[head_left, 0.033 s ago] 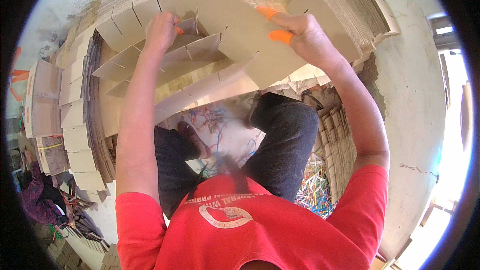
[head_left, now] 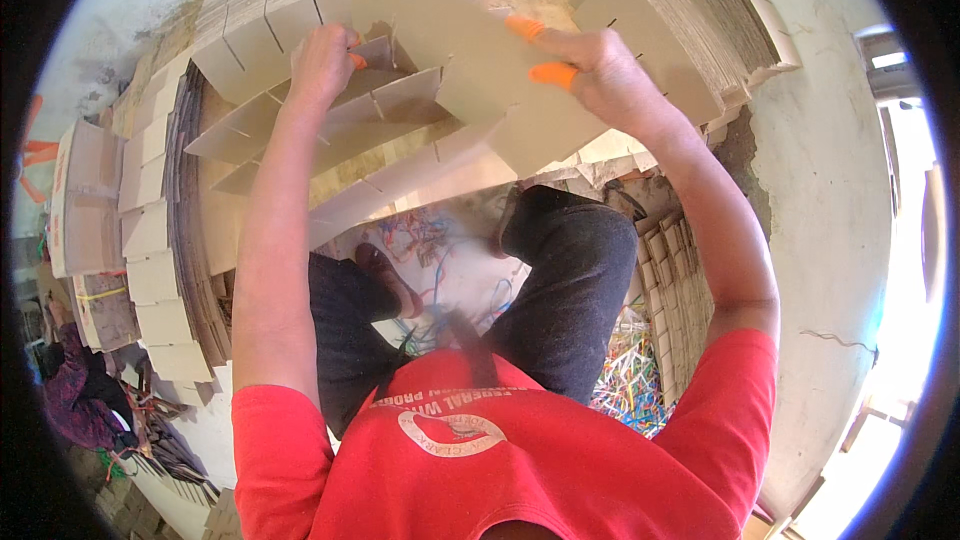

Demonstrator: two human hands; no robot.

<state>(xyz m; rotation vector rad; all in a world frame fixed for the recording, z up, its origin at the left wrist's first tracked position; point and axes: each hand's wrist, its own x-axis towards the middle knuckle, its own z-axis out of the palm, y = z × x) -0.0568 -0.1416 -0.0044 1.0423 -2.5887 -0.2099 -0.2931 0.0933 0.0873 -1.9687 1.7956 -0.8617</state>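
While your right hand [head_left: 605,75], orange covers on its fingertips, grips a large flat tan cardboard sheet [head_left: 470,55] near its upper right edge, your left hand [head_left: 322,65] is closed on the slotted tan cardboard strips [head_left: 395,105]; your left fingers partly hide the exact contact. Orange covering shows at these fingertips too.

Position of work: sheet is tilted, between your hands and in front of you, its left corner raised. Its lower part lies across the right ends of the strips; you cannot tell from this view whether any slots are engaged. Strips stand on edge, roughly side by side, with gaps between, above a tan board [head_left: 218,225].

Surroundings: a stack of slotted tan cardboard [head_left: 300,0] stands beyond your left hand, and a second tan cardboard stack [head_left: 665,30] is just beyond your right. Further stacked tan cardboard pieces [head_left: 155,250] line your left side, beside a tan cardboard box [head_left: 90,200]. Multicoloured thin strips [head_left: 630,370] litter the floor right of your dark trousers [head_left: 560,270]. At far lower left, another person in a dark patterned sleeve [head_left: 75,390] is partly visible
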